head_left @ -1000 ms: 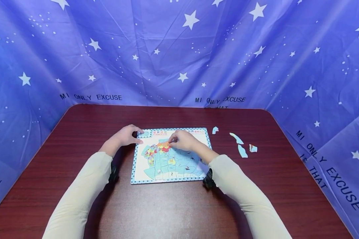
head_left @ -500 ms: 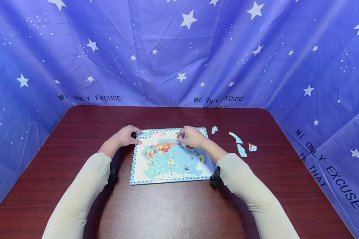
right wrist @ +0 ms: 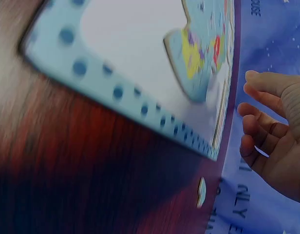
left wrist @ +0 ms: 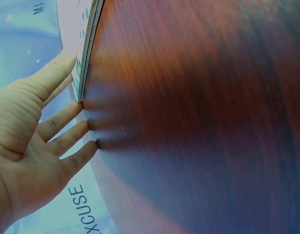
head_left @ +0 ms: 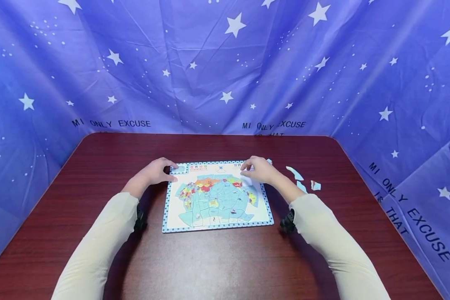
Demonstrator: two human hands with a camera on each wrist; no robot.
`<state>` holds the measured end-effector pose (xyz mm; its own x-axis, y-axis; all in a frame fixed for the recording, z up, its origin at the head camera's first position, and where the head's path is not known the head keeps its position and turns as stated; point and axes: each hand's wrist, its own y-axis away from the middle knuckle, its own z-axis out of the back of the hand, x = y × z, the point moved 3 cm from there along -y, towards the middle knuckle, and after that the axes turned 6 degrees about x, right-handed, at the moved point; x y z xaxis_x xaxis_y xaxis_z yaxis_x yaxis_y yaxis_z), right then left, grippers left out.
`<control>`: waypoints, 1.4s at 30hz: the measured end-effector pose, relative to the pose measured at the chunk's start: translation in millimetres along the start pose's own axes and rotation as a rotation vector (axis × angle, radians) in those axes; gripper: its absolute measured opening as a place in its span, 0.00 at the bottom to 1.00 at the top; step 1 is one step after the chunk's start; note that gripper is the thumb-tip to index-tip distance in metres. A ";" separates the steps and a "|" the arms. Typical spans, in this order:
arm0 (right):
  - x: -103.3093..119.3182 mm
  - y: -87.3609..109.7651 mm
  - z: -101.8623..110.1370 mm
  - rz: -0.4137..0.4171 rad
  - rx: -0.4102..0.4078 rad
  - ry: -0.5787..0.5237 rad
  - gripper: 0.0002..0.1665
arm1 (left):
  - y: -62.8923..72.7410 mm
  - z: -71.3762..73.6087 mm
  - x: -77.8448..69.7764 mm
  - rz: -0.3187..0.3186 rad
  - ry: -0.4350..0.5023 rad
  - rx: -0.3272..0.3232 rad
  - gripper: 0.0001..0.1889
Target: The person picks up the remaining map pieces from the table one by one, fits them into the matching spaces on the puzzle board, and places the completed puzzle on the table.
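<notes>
A world map jigsaw board (head_left: 264,210) with a blue dotted border lies on the table, its joined map pieces (head_left: 213,196) filling much of the middle. My left hand (head_left: 155,171) rests at the board's upper left corner. In the left wrist view, the thumb of that hand (left wrist: 33,122) reaches onto the board's edge (left wrist: 82,48), and the other fingers spread beside it, fairly straight. Over the upper right part of the board hovers my right hand (head_left: 261,170), fingers loosely bent. The right wrist view shows nothing between the fingers of this hand (right wrist: 279,134).
Loose puzzle pieces lie to the right of the board: a long curved one (head_left: 294,173), another pale blue one (head_left: 301,186) and one with a red patch (head_left: 315,185). A further piece (head_left: 270,161) peeks out behind the right hand. A starry blue curtain (head_left: 195,83) surrounds the dark red table (head_left: 210,258).
My right hand has moved right across the board, from the orange area of the map to the upper right part, baring the map pieces beneath. The left hand has stayed at the corner.
</notes>
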<state>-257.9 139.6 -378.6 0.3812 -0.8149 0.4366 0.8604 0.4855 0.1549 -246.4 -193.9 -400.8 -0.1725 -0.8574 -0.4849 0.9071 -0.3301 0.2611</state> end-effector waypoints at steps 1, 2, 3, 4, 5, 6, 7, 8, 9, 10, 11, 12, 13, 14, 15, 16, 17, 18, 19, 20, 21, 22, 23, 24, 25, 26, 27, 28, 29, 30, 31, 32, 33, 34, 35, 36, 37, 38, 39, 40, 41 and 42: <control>-3.1 1.9 1.5 -0.006 -0.005 0.000 0.12 | 0.0 0.0 0.1 0.001 0.003 0.001 0.25; -6.1 3.9 3.1 -0.010 -0.008 -0.005 0.12 | 0.0 -0.1 0.2 0.002 0.009 0.001 0.25; -9.0 5.8 4.6 -0.012 -0.011 -0.006 0.13 | 0.0 -0.1 0.6 0.002 0.011 0.000 0.25; -12.2 7.5 6.1 -0.017 -0.014 -0.005 0.13 | -0.1 -0.2 1.0 0.001 0.011 -0.001 0.25; -15.2 9.4 7.5 -0.019 -0.018 -0.004 0.13 | 0.1 -0.1 1.1 -0.001 0.009 -0.002 0.25; -18.4 11.1 8.9 -0.019 -0.022 -0.003 0.13 | 0.0 0.0 1.4 0.000 0.010 -0.004 0.25; -21.3 12.9 10.4 -0.015 -0.027 0.002 0.13 | 0.0 -0.1 1.8 0.002 0.011 -0.004 0.25; -24.2 14.7 11.8 -0.013 -0.033 0.004 0.12 | -0.1 -0.1 1.6 0.000 0.009 -0.005 0.25; -27.0 16.5 13.2 -0.013 -0.038 0.006 0.12 | 0.0 0.0 1.4 0.000 0.006 -0.005 0.25; -30.0 18.3 14.5 -0.015 -0.043 0.007 0.12 | 0.0 0.0 1.3 0.001 0.005 -0.004 0.25; -32.8 20.2 15.6 -0.017 -0.047 0.007 0.12 | 0.0 0.0 1.2 0.003 0.005 -0.003 0.25; -35.5 22.2 16.8 -0.021 -0.053 0.010 0.12 | 0.1 -0.1 0.9 0.004 0.004 -0.002 0.25; -38.2 24.2 18.1 -0.028 -0.056 0.010 0.12 | 0.2 0.0 0.7 0.005 0.004 -0.002 0.25; -40.7 26.2 19.6 -0.034 -0.059 0.009 0.12 | 0.2 -0.1 0.5 0.006 0.002 -0.001 0.25; -43.3 28.4 21.1 -0.040 -0.061 0.010 0.12 | 0.3 0.0 0.7 0.010 0.001 0.000 0.25; -45.8 30.7 22.5 -0.045 -0.063 0.012 0.12 | 0.2 -0.1 0.8 0.011 0.002 0.000 0.25; -48.3 33.2 24.0 -0.048 -0.064 0.014 0.12 | 0.2 -0.2 0.8 0.011 0.000 0.000 0.25; -50.9 35.7 25.6 -0.053 -0.064 0.016 0.12 | 0.2 -0.2 0.6 0.012 0.001 0.000 0.25; -53.5 38.3 27.2 -0.052 -0.062 0.017 0.12 | 0.2 -0.2 0.6 0.012 0.001 0.001 0.25; -55.7 41.0 28.8 -0.049 -0.062 0.019 0.12 | 0.3 -0.3 0.5 0.012 0.001 0.002 0.26; -58.7 43.5 30.1 -0.055 -0.063 0.019 0.13 | 0.5 -0.2 0.4 0.012 0.002 0.003 0.25; -61.5 46.3 31.5 -0.060 -0.064 0.019 0.13 | 0.6 -0.2 0.4 0.010 0.003 0.003 0.25; -64.2 49.3 32.8 -0.066 -0.064 0.020 0.13 | 0.8 -0.1 0.4 0.009 0.004 0.004 0.25; -67.4 52.2 34.2 -0.073 -0.065 0.021 0.13 | 1.0 0.0 0.4 0.008 0.006 0.005 0.25; -70.2 55.1 35.6 -0.077 -0.068 0.023 0.13 | 1.2 0.1 0.3 0.008 0.008 0.006 0.25; -73.1 57.8 37.0 -0.085 -0.070 0.022 0.13 | 1.3 0.2 0.5 0.008 0.009 0.006 0.25; -75.8 60.8 38.3 -0.094 -0.070 0.021 0.14 | 1.4 0.3 0.7 0.008 0.009 0.006 0.25; -78.3 64.0 39.7 -0.099 -0.068 0.017 0.14 | 1.2 0.3 0.8 0.008 0.007 0.007 0.25; -81.2 66.7 40.9 -0.106 -0.067 0.016 0.14 | 0.8 0.3 0.9 0.009 0.006 0.008 0.25; -83.8 69.3 42.0 -0.107 -0.067 0.016 0.14 | 0.4 0.1 0.9 0.009 0.003 0.010 0.25; -85.9 71.7 43.1 -0.111 -0.065 0.015 0.14 | 0.3 0.0 1.2 0.011 0.000 0.012 0.25; -88.1 73.9 44.1 -0.111 -0.066 0.018 0.14 | 0.3 -0.1 1.3 0.012 -0.001 0.014 0.25; -90.2 76.2 45.0 -0.115 -0.066 0.023 0.14 | 0.2 -0.2 1.3 0.013 -0.002 0.016 0.25; -92.9 78.2 46.0 -0.120 -0.066 0.027 0.14 | 0.1 -0.4 1.2 0.014 -0.002 0.017 0.25; -95.5 80.3 47.0 -0.123 -0.069 0.035 0.14 | 0.1 -0.5 1.0 0.015 0.000 0.019 0.25; -97.6 82.2 48.2 -0.122 -0.069 0.035 0.14 | 0.1 -0.6 0.9 0.015 0.001 0.019 0.25; -100.1 84.3 49.4 -0.128 -0.070 0.035 0.13 | 0.2 -0.6 0.7 0.016 0.000 0.020 0.25; -102.4 86.3 50.5 -0.130 -0.073 0.035 0.13 | 0.2 -0.7 0.6 0.017 0.001 0.019 0.25; -105.3 88.3 51.5 -0.136 -0.074 0.030 0.13 | 0.2 -0.8 0.4 0.016 -0.001 0.018 0.25; -108.5 90.3 52.6 -0.143 -0.075 0.027 0.13 | 0.3 -0.7 0.1 0.016 -0.002 0.017 0.25; -111.4 92.2 53.5 -0.150 -0.076 0.020 0.13 | 0.4 -0.5 -0.1 0.015 -0.002 0.016 0.25; -114.6 94.1 54.1 -0.158 -0.074 0.012 0.13 | 0.6 -0.4 -0.4 0.015 -0.002 0.014 0.25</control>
<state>-239.0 295.8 -366.1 0.2427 -0.8830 0.4017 0.9324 0.3266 0.1546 -245.6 -193.6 -400.8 -0.1596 -0.8630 -0.4794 0.9040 -0.3229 0.2803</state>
